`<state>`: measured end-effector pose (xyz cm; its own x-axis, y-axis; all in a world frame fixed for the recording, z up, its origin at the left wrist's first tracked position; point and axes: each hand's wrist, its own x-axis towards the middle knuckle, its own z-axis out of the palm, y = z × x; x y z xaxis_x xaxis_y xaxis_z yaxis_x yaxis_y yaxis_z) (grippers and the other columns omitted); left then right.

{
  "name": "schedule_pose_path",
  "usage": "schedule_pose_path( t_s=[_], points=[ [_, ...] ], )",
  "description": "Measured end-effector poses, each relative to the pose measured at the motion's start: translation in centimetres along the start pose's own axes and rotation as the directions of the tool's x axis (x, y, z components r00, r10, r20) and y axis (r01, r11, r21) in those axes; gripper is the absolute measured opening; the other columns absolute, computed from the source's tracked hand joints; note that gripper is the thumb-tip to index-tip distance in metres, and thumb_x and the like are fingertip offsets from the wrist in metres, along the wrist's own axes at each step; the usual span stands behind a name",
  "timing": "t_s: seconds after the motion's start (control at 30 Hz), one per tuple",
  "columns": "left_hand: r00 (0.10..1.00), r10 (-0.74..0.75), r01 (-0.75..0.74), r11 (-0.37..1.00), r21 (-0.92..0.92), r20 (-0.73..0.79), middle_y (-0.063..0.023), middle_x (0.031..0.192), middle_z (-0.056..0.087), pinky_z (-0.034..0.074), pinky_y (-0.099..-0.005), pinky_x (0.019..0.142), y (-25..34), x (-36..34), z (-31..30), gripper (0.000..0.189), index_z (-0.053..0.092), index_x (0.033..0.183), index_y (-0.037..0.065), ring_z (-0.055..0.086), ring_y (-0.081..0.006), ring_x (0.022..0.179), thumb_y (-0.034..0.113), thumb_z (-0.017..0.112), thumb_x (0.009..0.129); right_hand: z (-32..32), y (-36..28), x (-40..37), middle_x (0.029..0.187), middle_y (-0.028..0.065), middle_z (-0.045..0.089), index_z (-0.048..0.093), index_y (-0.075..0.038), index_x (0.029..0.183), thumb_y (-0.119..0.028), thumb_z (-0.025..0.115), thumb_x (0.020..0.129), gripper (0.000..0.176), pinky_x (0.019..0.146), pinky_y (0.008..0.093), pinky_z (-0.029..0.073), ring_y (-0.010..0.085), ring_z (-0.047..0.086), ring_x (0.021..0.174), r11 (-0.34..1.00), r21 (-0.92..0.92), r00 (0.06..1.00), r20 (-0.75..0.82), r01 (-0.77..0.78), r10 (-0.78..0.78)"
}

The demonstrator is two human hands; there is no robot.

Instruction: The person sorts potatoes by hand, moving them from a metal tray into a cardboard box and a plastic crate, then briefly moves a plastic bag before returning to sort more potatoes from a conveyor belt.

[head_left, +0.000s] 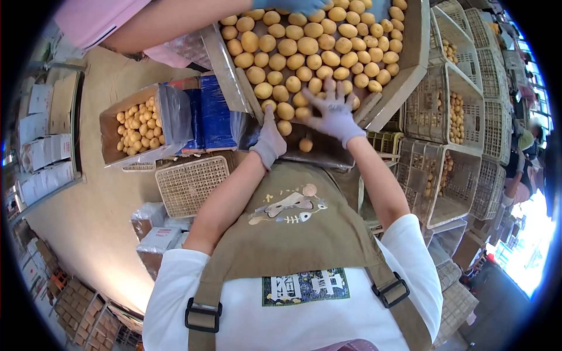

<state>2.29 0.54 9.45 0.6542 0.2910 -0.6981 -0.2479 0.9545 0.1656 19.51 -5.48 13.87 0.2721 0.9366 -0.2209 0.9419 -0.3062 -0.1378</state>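
Many small yellow potatoes (313, 45) lie spread over a sorting table with raised wooden edges (399, 96). My right hand (335, 116), in a thin pale glove, is open with fingers spread over the potatoes nearest me. At the left side of the table's front gap is my left hand (271, 140), also gloved, its fingers stretched forward beside the potatoes. Between my hands, one potato (284, 128) sits at the gap. Below it, another potato (305, 144) shows over the dark container (325, 157) in front of my apron.
A co-worker's blue-gloved hand (298, 4) reaches over the table's far side. At left stand a lined carton (109, 126) of potatoes and an upturned plastic crate (192, 185). Stacked crates (426, 102), some holding potatoes, line the right.
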Motion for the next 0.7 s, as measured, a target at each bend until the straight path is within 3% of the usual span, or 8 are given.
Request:
schedule_pose_path(
  t_s=[0.07,0.1,0.23,0.37,0.47,0.57,0.6,0.7],
  points=[
    [0.996,0.087,-0.089,0.991,0.100,0.023,-0.0068,0.154,0.041,0.022,-0.0523,0.119,-0.4,1.1,-1.7,0.085,0.036,0.153,0.018,0.036,-0.0253,0.144,0.077,0.033,0.092,1.4,0.7,-1.5,0.161,0.0182,0.027,0.049,-0.042,0.144,-0.057,0.066,0.078,0.069,0.116,0.0686,0.005,0.0479,0.012,0.149,0.991,-0.009,0.987,0.089,0.132,-0.130],
    [0.999,0.038,-0.037,0.999,0.031,-0.008,-0.0069,0.154,0.039,0.021,-0.0554,0.118,-0.3,1.0,-1.7,0.086,0.034,0.153,0.018,0.035,-0.0252,0.144,0.077,0.035,0.092,1.4,0.6,-2.0,0.157,0.0158,0.035,0.056,-0.040,0.138,-0.054,0.066,0.080,0.061,0.116,0.0657,0.009,0.0469,0.020,0.147,0.983,0.007,0.983,-0.007,0.181,-0.181],
    [0.985,-0.056,0.034,0.991,-0.132,-0.166,-0.0062,0.156,0.033,0.016,-0.0646,0.117,-0.2,1.2,-0.6,0.089,0.026,0.155,0.018,0.030,-0.0260,0.146,0.077,0.038,0.090,1.5,0.0,-0.1,0.149,0.0148,0.047,0.064,-0.036,0.128,-0.045,0.063,0.084,0.045,0.112,0.0587,0.023,0.0436,0.037,0.138,0.978,0.178,0.994,-0.057,0.105,-0.096],
    [0.975,-0.072,0.053,0.994,-0.095,-0.210,-0.0063,0.158,0.028,0.015,-0.0678,0.115,0.1,0.7,-0.2,0.089,0.022,0.156,0.019,0.026,-0.0288,0.148,0.076,0.040,0.091,1.3,2.0,-1.3,0.153,0.0160,0.043,0.058,-0.036,0.137,-0.040,0.063,0.084,0.053,0.110,0.0605,0.026,0.0378,0.035,0.143,0.991,-0.024,0.983,-0.124,0.132,-0.134],
    [0.998,-0.056,0.053,0.987,-0.151,-0.019,-0.0058,0.159,0.026,0.020,-0.0690,0.113,-0.6,2.3,-2.6,0.089,0.019,0.157,0.020,0.024,-0.0294,0.149,0.076,0.040,0.091,0.6,3.2,-2.3,0.151,0.0152,0.045,0.060,-0.031,0.136,-0.036,0.065,0.084,0.052,0.112,0.0566,0.029,0.0348,0.037,0.143,0.991,0.035,0.988,-0.093,0.130,-0.126],
    [0.994,-0.059,0.043,0.983,-0.177,-0.088,-0.0115,0.161,0.020,0.026,-0.0691,0.111,-0.8,2.3,-1.3,0.092,0.017,0.157,0.020,0.017,-0.0338,0.150,0.077,0.042,0.089,-1.3,4.2,0.1,0.122,0.0090,0.063,0.068,-0.022,0.119,-0.032,0.066,0.085,0.035,0.104,0.0532,0.036,0.0316,0.055,0.121,0.961,0.274,0.996,-0.057,-0.045,0.063],
    [0.992,-0.062,0.038,0.978,-0.204,-0.109,-0.0128,0.161,0.019,0.026,-0.0691,0.111,-1.0,2.3,-1.3,0.093,0.018,0.157,0.020,0.015,-0.0347,0.151,0.078,0.043,0.089,-2.2,4.5,0.2,0.117,0.0085,0.063,0.069,-0.023,0.117,-0.032,0.063,0.088,0.031,0.099,0.0516,0.039,0.0305,0.058,0.114,0.994,0.025,0.966,-0.233,-0.109,0.112],
    [0.997,-0.077,0.068,0.963,-0.261,-0.025,-0.0132,0.161,0.016,0.019,-0.0689,0.113,-2.1,3.1,-1.4,0.104,0.016,0.158,0.021,0.014,-0.0368,0.151,0.083,0.050,0.081,-2.5,5.8,2.6,0.118,0.0110,0.063,0.069,-0.024,0.117,-0.032,0.059,0.091,0.029,0.098,0.0511,0.039,0.0317,0.059,0.114,0.902,-0.349,0.962,-0.003,-0.256,0.273]
  ],
)
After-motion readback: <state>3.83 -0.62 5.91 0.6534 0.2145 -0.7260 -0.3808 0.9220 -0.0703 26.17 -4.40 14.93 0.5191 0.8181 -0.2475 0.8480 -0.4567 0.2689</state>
